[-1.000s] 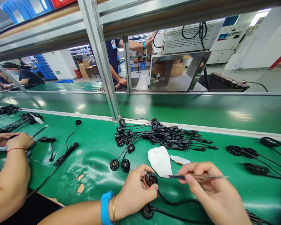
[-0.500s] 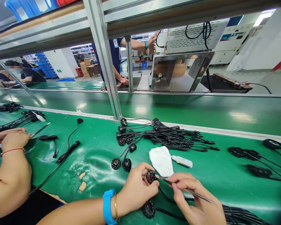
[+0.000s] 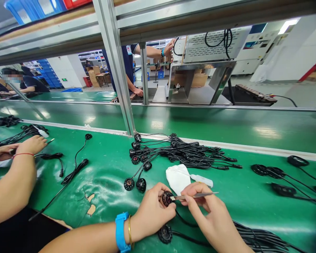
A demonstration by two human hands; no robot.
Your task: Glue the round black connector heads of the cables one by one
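My left hand [image 3: 156,210], with a blue strap and gold bangle at the wrist, pinches a small round black part [image 3: 167,198] with a reddish inside. A black cable runs down from it. My right hand [image 3: 210,207] grips a slim metal tool [image 3: 197,195], pointed at its far end and shaped like tweezers. The tool's pale, broad tip touches the face of the round part. Below my left hand lies another round black cable head [image 3: 165,233]. Just behind my hands are a white cloth [image 3: 177,178] and a small white bottle [image 3: 202,180].
Bundled black cables with round heads [image 3: 189,151] lie at the middle back; more cables [image 3: 258,235] lie front right. Black oval parts [image 3: 283,189] sit at right. A co-worker's hand [image 3: 33,144] works at left. A metal post [image 3: 116,66] stands behind the green mat [image 3: 107,207].
My right hand has turned, so the tool now lies nearly level with its point to the right. My left hand still holds the round part. The co-worker's hand at left has shifted right.
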